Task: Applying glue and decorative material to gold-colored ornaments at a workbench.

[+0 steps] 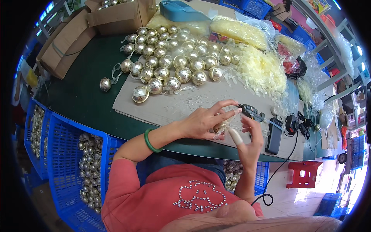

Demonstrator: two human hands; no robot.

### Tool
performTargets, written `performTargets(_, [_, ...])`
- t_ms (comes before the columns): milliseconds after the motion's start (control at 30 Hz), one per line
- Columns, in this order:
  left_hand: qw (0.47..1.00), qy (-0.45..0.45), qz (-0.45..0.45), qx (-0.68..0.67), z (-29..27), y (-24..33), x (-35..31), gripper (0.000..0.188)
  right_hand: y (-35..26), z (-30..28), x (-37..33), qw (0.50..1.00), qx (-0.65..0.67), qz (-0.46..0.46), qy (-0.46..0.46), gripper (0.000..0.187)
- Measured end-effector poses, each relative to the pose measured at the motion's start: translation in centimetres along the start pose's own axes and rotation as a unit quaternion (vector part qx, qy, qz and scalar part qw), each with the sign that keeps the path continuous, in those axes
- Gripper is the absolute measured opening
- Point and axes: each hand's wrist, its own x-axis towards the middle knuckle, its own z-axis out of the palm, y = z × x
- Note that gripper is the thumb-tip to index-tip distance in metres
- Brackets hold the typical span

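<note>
My left hand, with a green bangle on its wrist, is closed around a gold ball ornament low over the cardboard sheet. Its fingers hide much of the ball, and a clear ribbon hangs by it. Two fingers reach toward the tip of a dark glue gun; whether they touch it I cannot tell. Just right of the ball is my right hand, fingers curled but apart, a pale finger cot on one digit. Nothing shows between those fingers. Many gold ball ornaments lie grouped beyond my hands.
A pile of clear yellowish ribbon pieces lies at right, beside plastic bags. A black power bank-like box and cables sit near the right edge. Cardboard boxes stand far left. Blue crates of ornaments flank me; a red stool stands right.
</note>
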Motion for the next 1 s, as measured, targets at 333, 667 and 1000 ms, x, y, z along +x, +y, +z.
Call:
performTargets(333, [0.973, -0.128, 0.107, -0.159, 2.3, 0.9, -1.7, 0.084, 1.7, -5.5, -6.1, 0.894, 0.292, 0.306, -0.149, 0.101])
performTargets(667, [0.900, 0.049, -0.152, 0.405, -4.5, -9.5, -0.8, 0.066, 1.0, -7.5, -9.9, 0.975, -0.178, 0.114, 0.064, 0.080])
performTargets(1000, [0.854, -0.028, -0.183, -0.487, -3.6, -3.7, -0.2, 0.076, -0.1, 1.8, 3.2, 0.975, 0.191, -0.067, -0.091, 0.068])
